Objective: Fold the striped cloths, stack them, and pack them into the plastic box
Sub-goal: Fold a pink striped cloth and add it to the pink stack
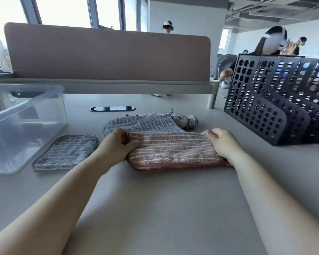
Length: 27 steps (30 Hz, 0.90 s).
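Head view. Centre frame: a folded pink striped cloth (173, 150) lies flat on the table (155, 208). The left hand (118, 142) grips its left edge, fingers curled over the fabric; the right hand (223, 142) pinches its upper right corner. Directly behind and touching it lies a loose grey striped cloth (149, 124), with a bunched cloth (186, 119) beyond. A folded grey cloth (66, 151) lies at lower left, just beside the clear plastic box (26, 115) at the left edge. A black perforated rack (261, 107) stands at right, apart from the cloths.
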Each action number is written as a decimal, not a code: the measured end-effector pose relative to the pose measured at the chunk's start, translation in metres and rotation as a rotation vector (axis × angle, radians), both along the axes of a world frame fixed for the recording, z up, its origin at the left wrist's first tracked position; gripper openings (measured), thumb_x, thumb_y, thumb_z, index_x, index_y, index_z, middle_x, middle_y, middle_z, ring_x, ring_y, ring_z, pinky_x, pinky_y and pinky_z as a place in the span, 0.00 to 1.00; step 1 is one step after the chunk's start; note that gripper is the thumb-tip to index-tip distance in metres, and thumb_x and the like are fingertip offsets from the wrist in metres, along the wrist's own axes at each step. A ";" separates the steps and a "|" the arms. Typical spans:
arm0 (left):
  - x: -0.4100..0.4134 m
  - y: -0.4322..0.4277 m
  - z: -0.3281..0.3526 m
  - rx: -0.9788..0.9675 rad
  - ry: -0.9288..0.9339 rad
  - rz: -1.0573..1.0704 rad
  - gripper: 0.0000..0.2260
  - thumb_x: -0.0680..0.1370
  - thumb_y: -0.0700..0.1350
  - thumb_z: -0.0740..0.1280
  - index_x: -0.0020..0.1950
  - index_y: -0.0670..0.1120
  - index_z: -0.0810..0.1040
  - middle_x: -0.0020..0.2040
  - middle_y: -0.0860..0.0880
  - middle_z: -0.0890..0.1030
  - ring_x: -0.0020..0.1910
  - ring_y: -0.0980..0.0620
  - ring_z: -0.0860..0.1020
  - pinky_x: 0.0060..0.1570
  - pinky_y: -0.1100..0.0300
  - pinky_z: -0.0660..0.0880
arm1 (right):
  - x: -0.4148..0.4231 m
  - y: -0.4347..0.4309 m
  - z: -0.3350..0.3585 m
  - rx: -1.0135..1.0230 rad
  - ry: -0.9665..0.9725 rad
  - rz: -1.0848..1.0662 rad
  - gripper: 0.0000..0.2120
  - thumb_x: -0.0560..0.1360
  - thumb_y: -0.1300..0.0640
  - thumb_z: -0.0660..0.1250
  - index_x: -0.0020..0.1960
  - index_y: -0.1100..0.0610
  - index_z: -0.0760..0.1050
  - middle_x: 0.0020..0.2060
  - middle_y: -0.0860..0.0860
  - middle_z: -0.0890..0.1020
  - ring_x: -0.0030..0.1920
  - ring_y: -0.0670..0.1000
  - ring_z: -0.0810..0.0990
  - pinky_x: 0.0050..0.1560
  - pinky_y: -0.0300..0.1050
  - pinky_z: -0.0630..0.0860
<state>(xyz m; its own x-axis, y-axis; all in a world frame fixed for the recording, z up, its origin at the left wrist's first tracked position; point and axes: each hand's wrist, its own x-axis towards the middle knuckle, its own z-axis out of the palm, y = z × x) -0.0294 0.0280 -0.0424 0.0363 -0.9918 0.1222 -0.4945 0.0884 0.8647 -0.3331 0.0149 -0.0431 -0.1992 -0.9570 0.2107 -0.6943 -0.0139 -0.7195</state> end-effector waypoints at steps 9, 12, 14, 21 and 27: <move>-0.014 0.013 -0.001 -0.058 -0.172 -0.195 0.34 0.73 0.49 0.73 0.72 0.59 0.57 0.62 0.47 0.75 0.59 0.48 0.75 0.63 0.51 0.71 | 0.036 0.021 0.010 -0.190 0.366 0.278 0.27 0.78 0.39 0.54 0.73 0.48 0.63 0.74 0.48 0.62 0.75 0.50 0.56 0.72 0.49 0.55; -0.012 0.015 -0.001 -0.092 -0.289 -0.287 0.33 0.72 0.48 0.74 0.70 0.64 0.59 0.62 0.50 0.68 0.66 0.49 0.66 0.69 0.54 0.62 | 0.061 0.024 -0.003 0.082 0.544 0.559 0.32 0.73 0.31 0.42 0.75 0.37 0.45 0.77 0.41 0.42 0.76 0.48 0.36 0.74 0.55 0.38; -0.009 0.014 -0.003 -0.045 -0.420 -0.323 0.30 0.72 0.51 0.72 0.71 0.62 0.63 0.63 0.49 0.64 0.66 0.48 0.65 0.69 0.60 0.59 | 0.062 0.023 -0.010 0.201 0.708 0.560 0.31 0.74 0.30 0.41 0.75 0.35 0.39 0.75 0.39 0.36 0.74 0.47 0.31 0.75 0.55 0.35; -0.005 0.013 0.004 -0.029 -0.425 -0.267 0.34 0.68 0.53 0.75 0.72 0.54 0.66 0.64 0.50 0.68 0.60 0.53 0.71 0.62 0.63 0.66 | 0.047 0.017 -0.009 0.210 0.754 0.431 0.31 0.74 0.29 0.41 0.74 0.34 0.38 0.76 0.40 0.37 0.76 0.48 0.35 0.75 0.55 0.35; -0.006 0.018 0.013 -0.030 0.046 -0.189 0.27 0.72 0.37 0.73 0.68 0.50 0.71 0.52 0.53 0.79 0.47 0.59 0.79 0.50 0.64 0.74 | 0.031 0.004 -0.008 0.009 0.472 0.090 0.30 0.78 0.36 0.50 0.76 0.45 0.53 0.76 0.50 0.60 0.75 0.54 0.58 0.74 0.59 0.48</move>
